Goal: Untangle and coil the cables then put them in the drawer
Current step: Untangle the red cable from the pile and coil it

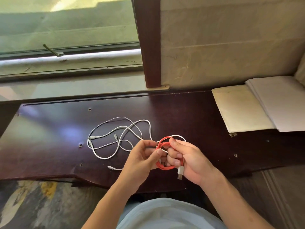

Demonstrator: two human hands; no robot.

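Note:
A red cable is wound into a small coil, and my right hand grips it, its white USB plug hanging below my fingers. My left hand pinches the coil's end beside the right hand. Several white cables lie in a loose tangle on the dark wooden desk, just left of my hands. One white strand runs from the tangle up behind the red coil. No drawer shows in the view.
A cream pad and a stack of white paper lie at the desk's right end. A window and its sill run along the back left, with a dark wooden post and a tiled wall behind. Patterned floor shows at lower left.

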